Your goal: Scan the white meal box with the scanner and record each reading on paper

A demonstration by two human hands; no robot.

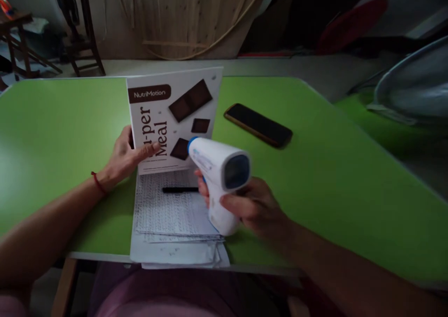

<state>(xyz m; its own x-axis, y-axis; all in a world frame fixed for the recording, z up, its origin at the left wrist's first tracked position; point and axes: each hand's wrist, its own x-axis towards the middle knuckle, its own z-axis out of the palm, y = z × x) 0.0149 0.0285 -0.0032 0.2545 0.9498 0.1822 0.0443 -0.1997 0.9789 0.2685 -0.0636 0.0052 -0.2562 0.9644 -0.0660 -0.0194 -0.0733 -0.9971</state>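
Note:
My left hand [128, 151] grips the lower left side of a white box [185, 79] printed "NutriMotion" with brown chocolate pieces, its thumb across the front. The box stands upright, a little tilted, above handwritten papers [161, 214]. Wrapped round the handle of a white and blue infrared thermometer [219, 161] is my right hand [252, 203]. The thermometer's blue nose points at the box's lower right front; whether they touch I cannot tell. Its dark display faces me. A black pen [179, 189] lies on the papers, its right end hidden behind my right fingers.
A dark phone with a brown-gold edge [259, 125] lies on the green table [336, 182], right of the box. Beyond the table's far edge stand a wooden chair [84, 42] and a wooden panel [189, 18]. A clear, rounded object [416, 84] is at the right.

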